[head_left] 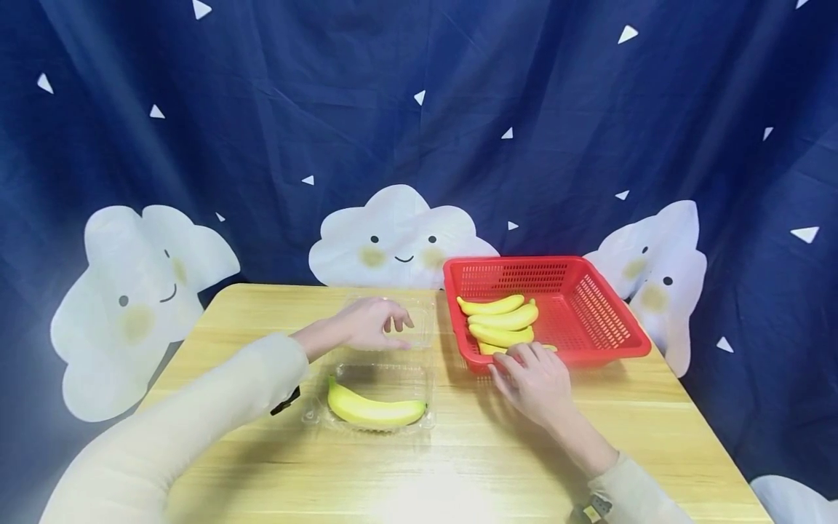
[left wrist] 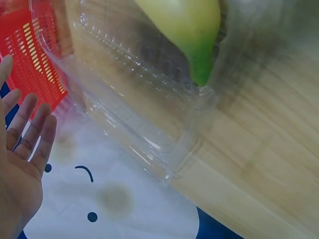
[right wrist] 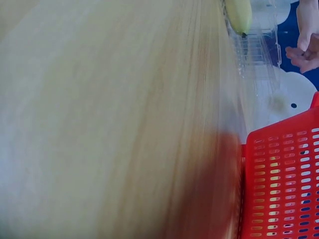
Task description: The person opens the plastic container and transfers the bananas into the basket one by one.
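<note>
My left hand (head_left: 376,324) hovers over the raised lid of a clear plastic clamshell box (head_left: 425,375), its fingers loosely bent with nothing in them. In the left wrist view the same hand (left wrist: 25,159) shows spread fingers and a bare palm. One yellow banana (head_left: 376,411) with a green stem tip lies in the near half of the box. My right hand (head_left: 540,382) is at the near rim of a red basket (head_left: 609,356), fingers reaching over the edge by the nearest bananas. Several yellow bananas (head_left: 503,318) lie along the basket's left side.
A light wooden table (head_left: 262,466) carries the box on the left and the basket on the right. Behind it hangs a dark blue curtain (head_left: 366,109) with white clouds and triangles. The basket's slotted side wall (right wrist: 284,184) stands close in the right wrist view.
</note>
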`<state>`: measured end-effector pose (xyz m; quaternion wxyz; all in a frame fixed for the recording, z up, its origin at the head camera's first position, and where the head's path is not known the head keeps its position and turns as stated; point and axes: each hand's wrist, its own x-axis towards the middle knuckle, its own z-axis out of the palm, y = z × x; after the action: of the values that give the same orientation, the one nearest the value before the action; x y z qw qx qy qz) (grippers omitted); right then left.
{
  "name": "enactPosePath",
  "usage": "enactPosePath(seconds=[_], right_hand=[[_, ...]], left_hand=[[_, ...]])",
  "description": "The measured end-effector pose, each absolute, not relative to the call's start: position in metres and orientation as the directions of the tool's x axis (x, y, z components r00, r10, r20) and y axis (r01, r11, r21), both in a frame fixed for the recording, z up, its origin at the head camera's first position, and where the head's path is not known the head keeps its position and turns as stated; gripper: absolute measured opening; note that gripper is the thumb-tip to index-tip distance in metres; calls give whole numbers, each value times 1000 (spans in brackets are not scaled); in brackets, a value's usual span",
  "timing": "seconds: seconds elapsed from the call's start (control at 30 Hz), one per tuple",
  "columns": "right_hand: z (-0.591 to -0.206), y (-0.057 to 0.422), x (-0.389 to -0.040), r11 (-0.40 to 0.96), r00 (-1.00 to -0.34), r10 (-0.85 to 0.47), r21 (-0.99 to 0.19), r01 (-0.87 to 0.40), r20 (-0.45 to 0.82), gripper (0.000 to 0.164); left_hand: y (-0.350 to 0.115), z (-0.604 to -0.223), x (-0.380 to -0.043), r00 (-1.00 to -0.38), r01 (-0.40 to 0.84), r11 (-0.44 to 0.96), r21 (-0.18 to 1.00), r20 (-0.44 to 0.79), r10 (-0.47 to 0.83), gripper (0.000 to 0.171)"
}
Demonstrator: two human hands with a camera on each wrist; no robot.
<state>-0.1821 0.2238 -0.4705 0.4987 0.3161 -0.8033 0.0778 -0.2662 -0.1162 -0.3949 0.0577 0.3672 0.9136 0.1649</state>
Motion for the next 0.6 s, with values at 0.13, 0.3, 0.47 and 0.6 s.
enactPosePath(seconds=[0.13, 0.3, 0.47, 0.6], right_hand=[[-471, 223, -182, 788, -303, -428, 187, -586, 852, 32], [-470, 223, -182, 784, -309, -432, 184, -592, 847, 31], [-470, 223, -181, 784, -309, -432, 184, -594, 847, 31], [-470, 224, -181, 784, -307, -430, 182, -594, 849, 31]], left_hand=[[-119, -395, -262, -719, 665, 669, 332, 41, 694, 46], [-124, -396, -251, -701, 678, 651, 340, 36, 712, 41], [-128, -401, -237, -699, 669, 649, 362, 10, 715, 36], [-132, -409, -228, -676, 687, 630, 363, 2, 737, 38]])
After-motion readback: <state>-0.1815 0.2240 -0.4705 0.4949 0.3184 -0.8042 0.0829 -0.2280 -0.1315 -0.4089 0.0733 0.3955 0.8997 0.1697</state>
